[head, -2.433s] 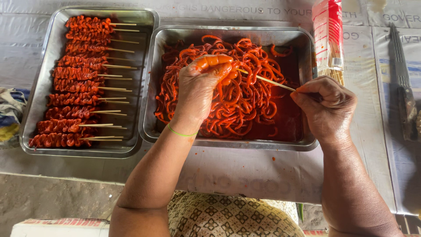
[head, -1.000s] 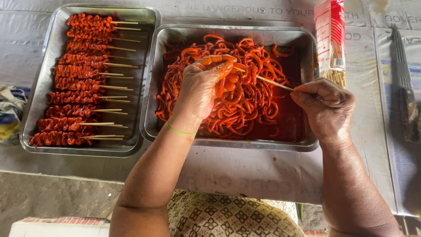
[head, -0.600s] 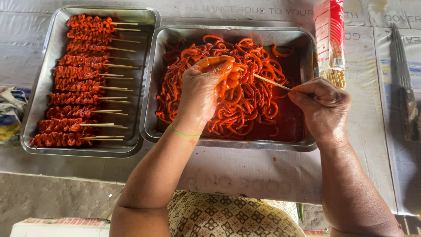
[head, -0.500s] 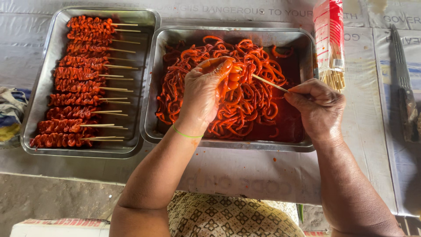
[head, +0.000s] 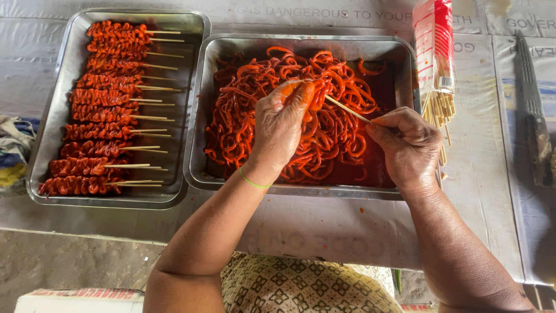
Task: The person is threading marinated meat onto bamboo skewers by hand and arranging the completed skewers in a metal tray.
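Clearly slick and limp, the marinated strip [head: 315, 95] over the sauce tray [head: 405, 69] needs left hand [head: 281, 124] fingers clamped near the point (sauce-coated); right hand [head: 408, 145] pinches the stiff skewer [head: 346, 108] low.

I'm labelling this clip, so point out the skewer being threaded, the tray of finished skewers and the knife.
skewer [head: 347, 108], head view, bare middle of the stick.
tray of finished skewers [head: 191, 75], head view, right wall.
knife [head: 530, 87], head view, blade.

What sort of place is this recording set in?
Probably a street-food or market prep stall: two metal trays on a table covered with printed tarpaulin, finished skewers, and a bag of bamboo sticks beside a knife.
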